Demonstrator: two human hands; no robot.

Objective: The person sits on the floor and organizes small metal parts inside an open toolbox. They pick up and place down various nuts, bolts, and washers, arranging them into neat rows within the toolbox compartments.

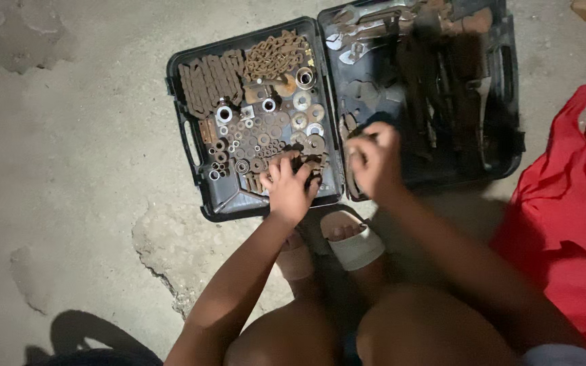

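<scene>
In the head view, an open black case (pixel 201 196) lies flat on the concrete floor (pixel 69 135). Its left half holds rusty chains (pixel 239 71) at the far edge, then washers (pixel 300 112) and nuts (pixel 228 146). Its right half holds dark tools (pixel 435 81). A red bag (pixel 571 203) lies just beside the case's right edge. The left hand (pixel 289 186) rests, fingers spread, on small parts (pixel 315 163) near the front edge of the left half. The right hand (pixel 374 163) is curled at the middle hinge; I cannot tell what it pinches.

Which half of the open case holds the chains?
The left half, where two rusty chains lie along its far edge above washers; the left hand rests there. The right half holds larger tools.
</scene>
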